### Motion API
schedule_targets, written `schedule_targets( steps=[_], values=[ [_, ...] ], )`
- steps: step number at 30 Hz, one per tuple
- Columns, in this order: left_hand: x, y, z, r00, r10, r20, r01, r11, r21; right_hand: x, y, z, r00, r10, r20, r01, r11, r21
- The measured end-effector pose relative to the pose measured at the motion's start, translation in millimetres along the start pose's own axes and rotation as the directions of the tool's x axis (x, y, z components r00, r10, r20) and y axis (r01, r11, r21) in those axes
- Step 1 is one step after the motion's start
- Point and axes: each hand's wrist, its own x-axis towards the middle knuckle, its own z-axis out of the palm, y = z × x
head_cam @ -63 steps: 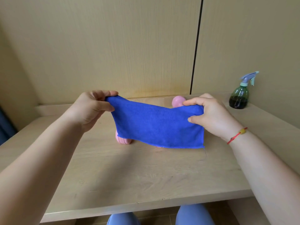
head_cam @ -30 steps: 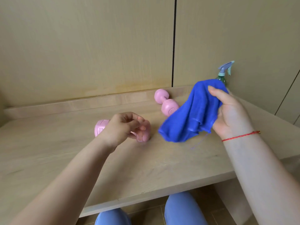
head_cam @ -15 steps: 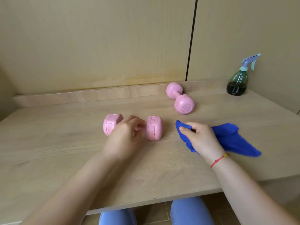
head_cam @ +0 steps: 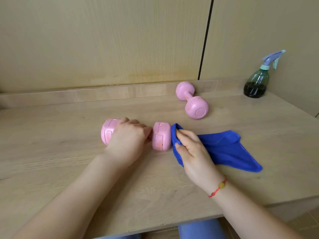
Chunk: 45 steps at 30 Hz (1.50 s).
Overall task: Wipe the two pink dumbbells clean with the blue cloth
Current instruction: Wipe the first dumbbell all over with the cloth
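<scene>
Left grip point(head_cam: 127, 140) is closed around the near dumbbell's point(head_cam: 161, 138) handle, pinning it on the worktop point(head_cam: 69, 169). Right grip point(head_cam: 191, 152) is pinched on the blue cloth point(head_cam: 222, 149), pressing it against the end cap. I'd say keep that handle steady and rub around the cap. Far dumbbell point(head_cam: 193, 100) sits untouched near the back.

Bright, even, soft light; faint shadows; slight wide-angle edge bending; mostly sharp.
</scene>
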Motion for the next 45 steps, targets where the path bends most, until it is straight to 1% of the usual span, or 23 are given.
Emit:
schedule_targets(
  steps=[2, 5, 11, 15, 17, 20, 23, 25, 29, 31, 33, 34, 36, 38, 39, 40, 41, 43, 45],
  values=[
    [3, -4, -3, 0.999, 0.037, -0.011, -0.038, 0.999, -0.026, 9, 4, -4, 0.999, -0.002, 0.035, 0.002, 1.0, 0.006],
    [2, -5, -2, 0.999, 0.041, -0.019, -0.042, 0.998, -0.051, 19, 9, -8, 0.995, 0.038, 0.088, -0.042, 0.998, 0.051],
    [-1, -8, 5, 0.995, 0.046, -0.093, -0.051, 0.997, -0.058, 0, 7, -4, 0.994, -0.107, 0.022, 0.109, 0.991, -0.08],
    [-3, -10, 11, 0.993, 0.065, -0.101, -0.07, 0.997, -0.045, 0, 5, -4, 0.993, -0.121, 0.002, 0.121, 0.99, -0.079],
    [-3, -13, 12, 0.993, 0.071, -0.092, -0.076, 0.996, -0.049, 12, 4, -7, 0.996, -0.083, 0.024, 0.084, 0.995, -0.05],
    [-3, -14, 13, 0.995, 0.05, -0.083, -0.056, 0.996, -0.071, 33, 2, -16, 0.996, 0.01, 0.089, -0.013, 0.999, 0.034],
    [-4, -12, 15, 0.996, 0.021, -0.083, -0.028, 0.996, -0.083, 38, 1, -17, 0.994, 0.017, 0.111, -0.021, 0.999, 0.033],
    [-6, -11, 15, 0.996, 0.004, -0.094, -0.01, 0.998, -0.066, 34, 3, -17, 0.995, -0.034, 0.092, 0.036, 0.999, -0.013],
    [-9, -9, 16, 0.991, 0.001, -0.136, -0.006, 0.999, -0.039, 20, 8, -15, 0.97, -0.241, -0.025, 0.235, 0.959, -0.157],
    [-10, -9, 16, 0.988, -0.017, -0.153, 0.012, 0.999, -0.032, 19, 6, -14, 0.95, -0.303, -0.07, 0.286, 0.94, -0.187],
    [-11, -9, 16, 0.986, -0.033, -0.163, 0.029, 0.999, -0.026, 27, 2, -15, 0.934, -0.336, -0.122, 0.306, 0.928, -0.214],
    [-11, -9, 16, 0.985, -0.036, -0.169, 0.032, 0.999, -0.026, 33, 1, -15, 0.933, -0.33, -0.144, 0.295, 0.929, -0.223],
    [-12, -9, 16, 0.983, -0.034, -0.179, 0.031, 0.999, -0.023, 46, -3, -16, 0.959, -0.24, -0.149, 0.212, 0.961, -0.18],
    [-13, -8, 16, 0.981, -0.031, -0.19, 0.026, 0.999, -0.027, 56, -7, -15, 0.993, -0.102, -0.063, 0.101, 0.994, -0.029],
    [-13, -8, 16, 0.981, -0.031, -0.192, 0.024, 0.999, -0.035, 60, -9, -15, 0.998, -0.055, -0.013, 0.055, 0.998, 0.035],
    [-14, -8, 16, 0.981, -0.033, -0.19, 0.025, 0.999, -0.043, 63, -10, -14, 0.999, -0.043, 0.001, 0.043, 0.998, 0.055],
    [-13, -9, 16, 0.982, -0.035, -0.185, 0.027, 0.998, -0.048, 66, -11, -13, 0.997, -0.072, -0.021, 0.073, 0.997, 0.028],
    [-13, -9, 16, 0.984, -0.038, -0.176, 0.029, 0.998, -0.056, 69, -11, -10, 0.974, -0.214, -0.076, 0.204, 0.972, -0.12],
    [-13, -10, 17, 0.984, -0.034, -0.175, 0.023, 0.998, -0.066, 68, -11, -6, 0.942, -0.332, -0.056, 0.313, 0.923, -0.224]
  ],
)
